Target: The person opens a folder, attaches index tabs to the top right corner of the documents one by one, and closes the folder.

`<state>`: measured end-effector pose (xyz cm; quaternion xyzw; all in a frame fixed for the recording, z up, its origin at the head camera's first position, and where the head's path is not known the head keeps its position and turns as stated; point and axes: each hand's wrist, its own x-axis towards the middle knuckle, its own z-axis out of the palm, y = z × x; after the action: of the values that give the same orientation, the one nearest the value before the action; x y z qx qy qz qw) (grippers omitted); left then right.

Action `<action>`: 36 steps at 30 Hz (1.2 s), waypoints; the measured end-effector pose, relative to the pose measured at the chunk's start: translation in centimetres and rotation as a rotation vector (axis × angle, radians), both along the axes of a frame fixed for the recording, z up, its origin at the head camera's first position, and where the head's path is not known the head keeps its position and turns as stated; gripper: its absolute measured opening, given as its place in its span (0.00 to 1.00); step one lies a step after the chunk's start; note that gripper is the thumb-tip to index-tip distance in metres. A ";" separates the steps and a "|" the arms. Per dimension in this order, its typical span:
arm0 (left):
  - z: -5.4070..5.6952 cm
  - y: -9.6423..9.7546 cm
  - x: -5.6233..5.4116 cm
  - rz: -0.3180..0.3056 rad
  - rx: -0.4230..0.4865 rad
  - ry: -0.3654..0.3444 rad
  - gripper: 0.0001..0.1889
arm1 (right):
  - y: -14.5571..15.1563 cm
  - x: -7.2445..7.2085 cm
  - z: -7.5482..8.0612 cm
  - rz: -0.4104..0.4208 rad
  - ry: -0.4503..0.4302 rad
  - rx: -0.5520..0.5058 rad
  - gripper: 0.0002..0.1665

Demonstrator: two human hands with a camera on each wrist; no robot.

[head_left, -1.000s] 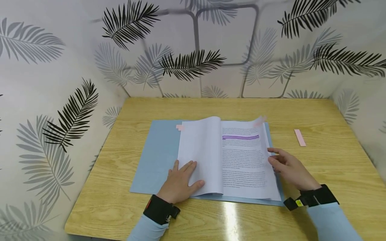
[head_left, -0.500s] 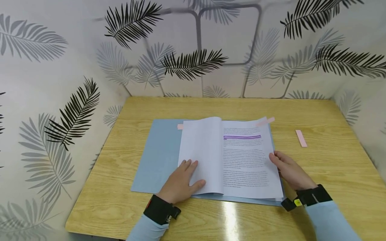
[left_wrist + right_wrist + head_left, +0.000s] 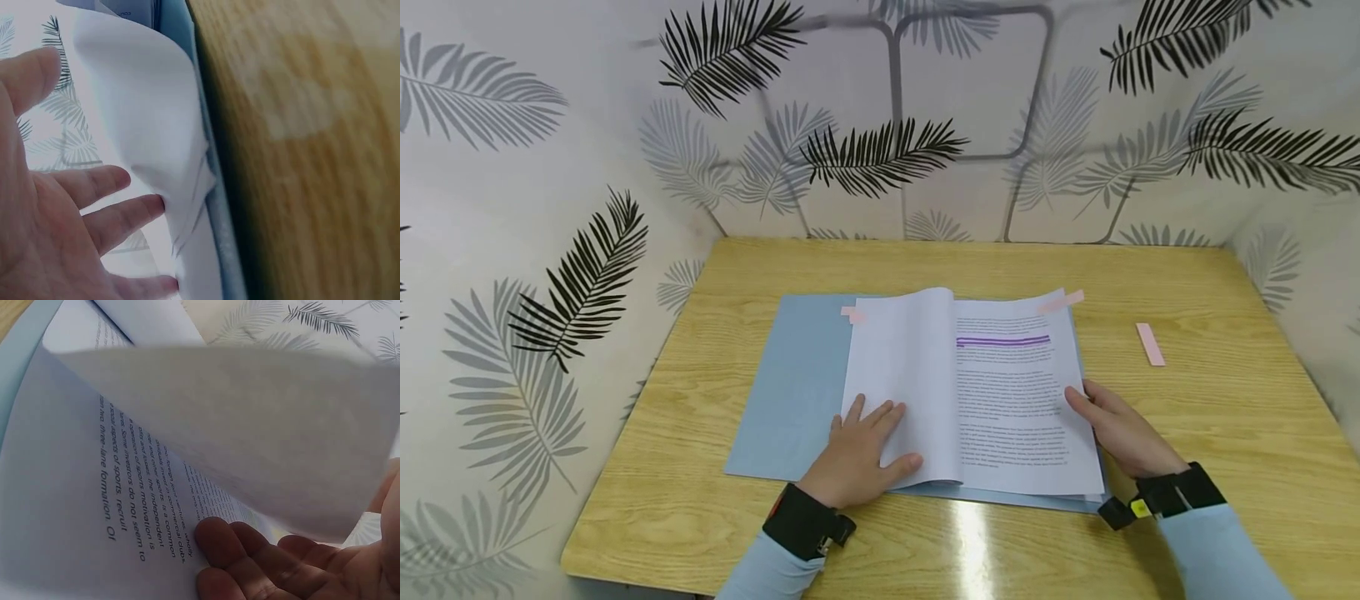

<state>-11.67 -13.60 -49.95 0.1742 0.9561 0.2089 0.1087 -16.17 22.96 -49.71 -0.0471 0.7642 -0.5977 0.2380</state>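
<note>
A blue folder (image 3: 782, 392) lies spread on the table with a stack of paper inside. Its left-hand pages (image 3: 904, 350) are turned over and blank. On the right is a printed page (image 3: 1007, 400) with purple highlighted lines (image 3: 1003, 342). My left hand (image 3: 857, 462) rests with spread fingers on the turned pages; the left wrist view shows the fingertips (image 3: 153, 205) touching paper. My right hand (image 3: 1123, 429) pinches the printed page's right edge, thumb on top. In the right wrist view the sheet (image 3: 250, 425) arches up, and fingers (image 3: 219, 544) sit underneath, against another printed page.
Pink sticky tabs stick out from the turned pages' upper left, one tab (image 3: 853, 314), and from the printed page's top right corner, another tab (image 3: 1063, 302). A loose pink strip (image 3: 1150, 344) lies right of the folder on the wooden table (image 3: 662, 500). Leaf-patterned curtains surround the table.
My right hand has gone from touching the page edge to pinching it, thumb over the sheet. The page's tabbed corner has shifted right. My left hand has slid slightly right, fingers spreading.
</note>
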 end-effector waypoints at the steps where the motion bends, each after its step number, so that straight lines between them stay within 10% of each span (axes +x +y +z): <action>1: 0.0 0.0 0.0 0.011 -0.004 -0.003 0.43 | 0.0 0.0 0.0 0.010 0.009 -0.001 0.40; 23: 0.2 -0.1 -0.2 0.004 0.002 0.044 0.43 | -2.9 0.6 2.8 0.156 0.112 -0.101 0.35; 36: 0.1 -0.6 -0.5 0.046 0.022 0.065 0.39 | -8.7 -1.1 3.2 0.266 0.315 0.140 0.31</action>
<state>-12.17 -14.23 -49.90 0.1601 0.9606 0.2160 0.0706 -17.26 14.23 -46.48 -0.2236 0.8186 -0.4917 0.1951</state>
